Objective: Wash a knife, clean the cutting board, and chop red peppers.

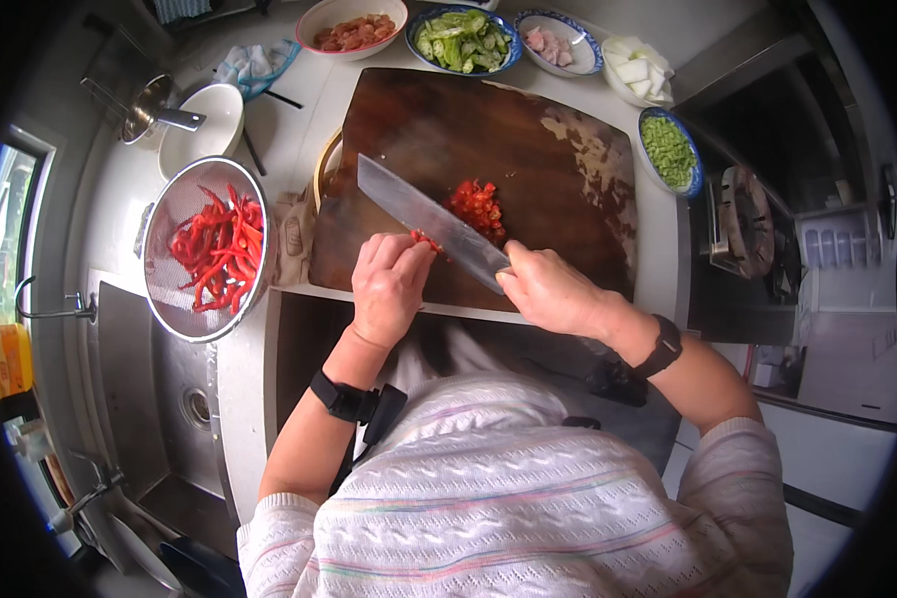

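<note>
My right hand (558, 291) is closed around the handle of a cleaver (424, 216). The wide blade slants over the near part of a dark wooden cutting board (448, 130), its far end pointing up and to the left. Beside the blade, the bent fingers of my left hand (389, 284) press red chili peppers (426, 239) against the board; only their cut ends peek out, and the rest is under my fingers. Across the blade from that hand lies a small heap of chopped red chili (478, 206), partly covered by the cleaver.
Left of the board, a metal strainer (152, 261) holds whole red chilies, near a sink (120, 399). Behind it stand a white bowl (184, 149) and a small pot (148, 105). Bowls of sliced meat (357, 32), green slices (463, 42) and chopped green pieces (668, 151) line the back and right.
</note>
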Action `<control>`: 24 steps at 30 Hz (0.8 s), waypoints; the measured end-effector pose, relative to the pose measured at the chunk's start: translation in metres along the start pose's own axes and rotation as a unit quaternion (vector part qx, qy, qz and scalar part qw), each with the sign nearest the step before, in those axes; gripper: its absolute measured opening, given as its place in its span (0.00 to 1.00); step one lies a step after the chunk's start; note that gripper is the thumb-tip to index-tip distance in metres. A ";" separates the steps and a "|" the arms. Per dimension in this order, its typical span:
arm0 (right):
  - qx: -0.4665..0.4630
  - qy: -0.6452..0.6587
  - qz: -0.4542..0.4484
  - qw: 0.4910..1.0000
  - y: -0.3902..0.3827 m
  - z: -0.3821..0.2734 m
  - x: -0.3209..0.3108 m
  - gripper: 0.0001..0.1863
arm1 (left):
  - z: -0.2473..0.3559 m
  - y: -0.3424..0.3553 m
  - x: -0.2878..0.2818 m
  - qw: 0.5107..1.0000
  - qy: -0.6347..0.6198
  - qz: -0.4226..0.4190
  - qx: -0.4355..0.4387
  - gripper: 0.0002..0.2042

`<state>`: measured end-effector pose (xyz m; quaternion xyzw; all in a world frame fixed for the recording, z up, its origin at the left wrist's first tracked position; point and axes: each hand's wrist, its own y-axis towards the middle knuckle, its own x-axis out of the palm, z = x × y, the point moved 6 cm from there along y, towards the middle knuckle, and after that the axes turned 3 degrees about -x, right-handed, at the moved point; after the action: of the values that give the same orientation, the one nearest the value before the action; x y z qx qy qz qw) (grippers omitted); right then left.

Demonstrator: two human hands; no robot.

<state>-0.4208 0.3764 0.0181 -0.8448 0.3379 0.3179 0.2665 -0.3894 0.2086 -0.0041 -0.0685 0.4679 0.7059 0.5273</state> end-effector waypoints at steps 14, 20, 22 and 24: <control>0.017 -0.024 -0.012 0.999 -0.008 -0.012 -0.012 0.12 | -0.001 -0.003 0.001 1.000 -0.008 0.001 -0.003 0.11; 0.031 -0.020 -0.028 0.999 0.000 -0.007 -0.003 0.11 | -0.003 -0.003 0.002 1.000 -0.013 0.002 0.000 0.10; 0.036 -0.017 -0.032 0.999 -0.003 -0.013 -0.013 0.11 | -0.004 -0.004 0.001 1.000 -0.013 -0.001 -0.004 0.10; 0.042 -0.015 -0.039 0.998 -0.004 -0.014 -0.014 0.11 | -0.003 -0.003 0.000 1.000 -0.009 -0.003 -0.001 0.10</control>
<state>-0.4212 0.3753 0.0383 -0.8408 0.3134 0.3052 0.3189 -0.3880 0.2069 -0.0075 -0.0644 0.4623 0.7053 0.5335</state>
